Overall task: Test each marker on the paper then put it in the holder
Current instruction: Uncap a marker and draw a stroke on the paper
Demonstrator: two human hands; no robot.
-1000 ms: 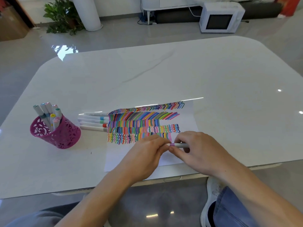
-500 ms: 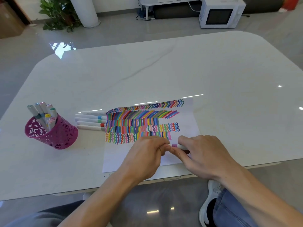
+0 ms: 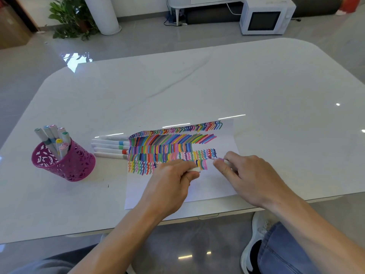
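Pink holder [image 3: 75,167] at far left of table [image 3: 217,86], upright, capped markers [image 3: 50,135] standing in it. Just right of it, loose markers [image 3: 110,149] lying side by side, ends at paper's left edge. Paper [image 3: 138,186] near front edge, upper half filled with coloured strokes. Left hand [image 3: 169,184] over paper, fingers curled, pinching white cap [image 3: 194,170]. Right hand [image 3: 254,178] just apart from it, pinching uncapped marker [image 3: 220,159], tip at end of squiggle row. Cannot tell if tip touches paper.

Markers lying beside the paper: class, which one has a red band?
The red-banded marker is second from the near end of the row, lying between the green-banded marker and the nearest marker.
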